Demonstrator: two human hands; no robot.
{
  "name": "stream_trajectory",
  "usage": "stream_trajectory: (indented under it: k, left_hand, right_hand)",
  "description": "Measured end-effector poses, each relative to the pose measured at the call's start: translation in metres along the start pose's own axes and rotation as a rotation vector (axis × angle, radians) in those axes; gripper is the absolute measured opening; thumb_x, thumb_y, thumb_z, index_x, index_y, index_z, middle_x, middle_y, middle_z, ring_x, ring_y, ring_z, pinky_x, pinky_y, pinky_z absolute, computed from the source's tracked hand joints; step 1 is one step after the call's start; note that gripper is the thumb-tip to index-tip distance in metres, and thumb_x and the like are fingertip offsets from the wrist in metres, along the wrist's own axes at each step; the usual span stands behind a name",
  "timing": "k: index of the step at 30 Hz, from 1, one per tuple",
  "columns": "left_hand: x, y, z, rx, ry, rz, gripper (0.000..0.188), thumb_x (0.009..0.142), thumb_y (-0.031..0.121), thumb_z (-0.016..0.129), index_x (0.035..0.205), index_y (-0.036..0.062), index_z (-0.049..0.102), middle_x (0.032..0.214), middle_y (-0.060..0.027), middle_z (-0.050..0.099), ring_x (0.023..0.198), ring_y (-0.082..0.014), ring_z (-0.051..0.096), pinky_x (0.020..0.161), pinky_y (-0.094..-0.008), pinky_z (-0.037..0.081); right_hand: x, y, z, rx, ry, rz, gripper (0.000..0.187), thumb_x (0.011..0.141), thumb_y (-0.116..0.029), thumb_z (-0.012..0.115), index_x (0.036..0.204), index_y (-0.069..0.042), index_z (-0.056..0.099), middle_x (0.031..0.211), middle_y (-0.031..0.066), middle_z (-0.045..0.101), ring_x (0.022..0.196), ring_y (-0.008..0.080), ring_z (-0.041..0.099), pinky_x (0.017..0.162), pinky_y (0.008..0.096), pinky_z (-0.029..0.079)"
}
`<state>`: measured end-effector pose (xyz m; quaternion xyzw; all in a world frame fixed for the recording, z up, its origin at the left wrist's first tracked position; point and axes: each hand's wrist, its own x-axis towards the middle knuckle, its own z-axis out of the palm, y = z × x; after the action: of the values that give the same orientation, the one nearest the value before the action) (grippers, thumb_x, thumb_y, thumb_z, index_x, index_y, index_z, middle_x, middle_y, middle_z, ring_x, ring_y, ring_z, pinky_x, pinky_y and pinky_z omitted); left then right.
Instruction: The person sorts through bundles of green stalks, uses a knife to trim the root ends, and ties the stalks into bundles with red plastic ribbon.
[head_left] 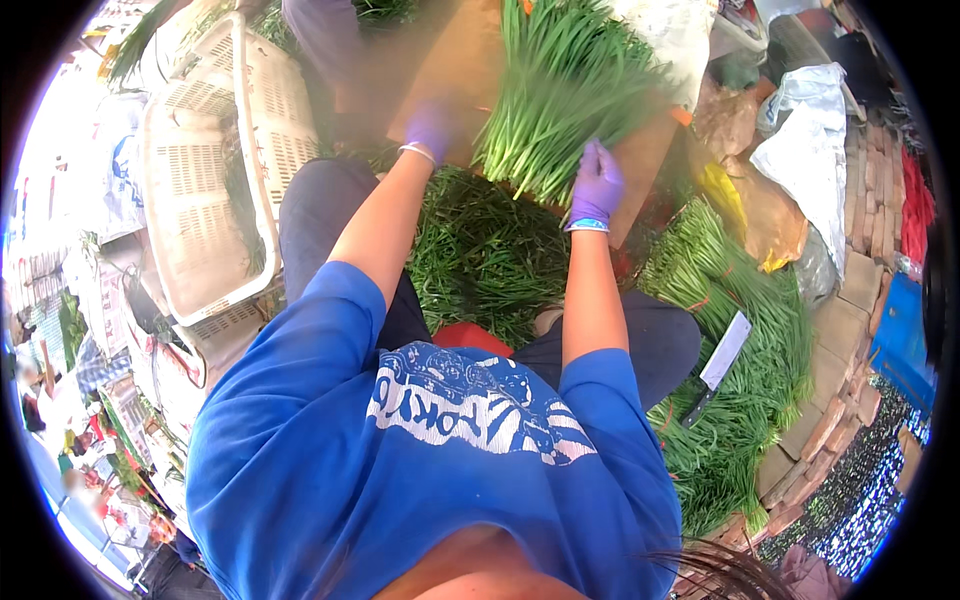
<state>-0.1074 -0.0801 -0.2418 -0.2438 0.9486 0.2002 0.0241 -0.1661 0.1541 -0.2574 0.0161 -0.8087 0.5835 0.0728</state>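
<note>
A large bunch of long green chives (555,120) lies on a brown board (440,75) in front of me, its pale stem ends toward me. My right hand (598,188), in a purple glove, is at the right side of the stems. Its fingers are drawn together, and what they pinch, if anything, cannot be made out. To the left of the bunch, my left hand (430,135), also purple-gloved, rests over the board, a little apart from the stems. Haze and blur smear its fingers.
Loose green leaves (490,255) are heaped between my legs. On my right, more chives (735,330) lie in banded bundles, with a cleaver (725,355) on top. A pale plastic basket (205,170) stands at my left. Brick paving (835,330) borders the right side.
</note>
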Motion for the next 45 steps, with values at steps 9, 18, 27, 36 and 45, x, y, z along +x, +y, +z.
stream_trajectory:
  k: [9,18,27,36,45]
  left_hand:
    - [0.016,0.012,-0.01,-0.04,-0.232,-0.024,0.037,0.069,0.029,0.063,0.102,0.0121,0.06,0.096,-0.0096,0.06,0.083,-0.0215,0.058,0.074,-0.0318,0.046]
    - [0.028,0.015,0.114,-0.905,0.074,-0.117,0.02,0.079,0.016,0.05,0.079,0.0009,0.063,0.071,-0.0108,0.06,0.064,-0.0248,0.056,0.059,-0.0329,0.045]
    - [-0.015,0.092,0.03,-0.121,0.377,-0.004,0.017,0.076,0.023,0.051,0.08,0.0065,0.056,0.082,-0.0151,0.056,0.077,-0.0318,0.055,0.064,-0.0411,0.045]
    - [-0.035,0.097,0.043,-0.761,0.437,0.022,0.014,0.077,0.013,0.054,0.084,0.0041,0.061,0.08,-0.0168,0.057,0.077,-0.0309,0.056,0.071,-0.0357,0.045]
    - [0.015,0.054,0.061,-1.693,-0.223,-0.253,0.015,0.082,0.013,0.057,0.086,-0.0004,0.061,0.075,-0.0029,0.061,0.067,-0.0096,0.056,0.064,-0.0223,0.045]
  right_hand:
    - [-0.017,0.004,-0.003,0.246,0.051,0.271,0.026,0.085,-0.019,0.054,0.099,0.001,0.06,0.073,0.0001,0.055,0.06,0.0046,0.046,0.054,0.0192,0.039]
    - [0.002,-0.029,0.009,0.001,-0.007,-0.41,0.018,0.083,-0.014,0.055,0.099,-0.008,0.061,0.086,0.0073,0.064,0.071,0.0162,0.061,0.068,0.0253,0.048]
    - [0.007,-0.051,0.044,-0.299,-0.275,-0.775,0.027,0.077,-0.018,0.055,0.104,-0.014,0.059,0.062,0.0108,0.056,0.052,0.0272,0.055,0.047,0.0377,0.043]
    - [0.024,-0.054,0.046,-1.033,-0.588,-0.587,0.016,0.082,-0.02,0.041,0.087,-0.007,0.049,0.065,0.0125,0.058,0.058,0.0295,0.059,0.05,0.0418,0.046]
    - [0.029,-0.068,0.053,-1.207,-0.669,-0.587,0.015,0.079,-0.011,0.041,0.087,-0.003,0.051,0.065,0.0135,0.061,0.06,0.0281,0.062,0.05,0.0391,0.049]
